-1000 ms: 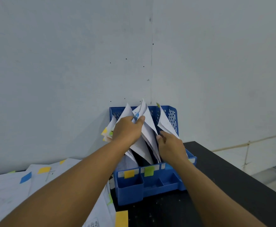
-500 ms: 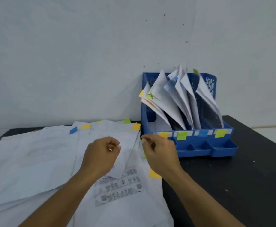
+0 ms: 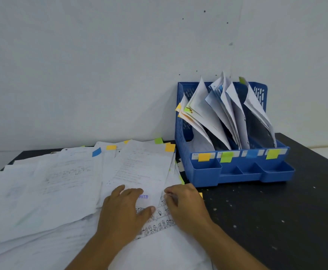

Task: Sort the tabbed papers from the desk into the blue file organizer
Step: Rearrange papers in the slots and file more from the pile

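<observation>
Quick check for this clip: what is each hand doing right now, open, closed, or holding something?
Left hand: open, fingers spread flat on the top sheet of the paper pile.
Right hand: fingers curled at that sheet's edge; a pinch cannot be told.

Perforated blue plastic organizer; matt black speckled desk; white papers.

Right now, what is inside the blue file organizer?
The blue file organizer holds leaning white sheets in its four slots, some with coloured tabs. Their lower parts are hidden behind the front rail; the small front trays look empty.
</observation>
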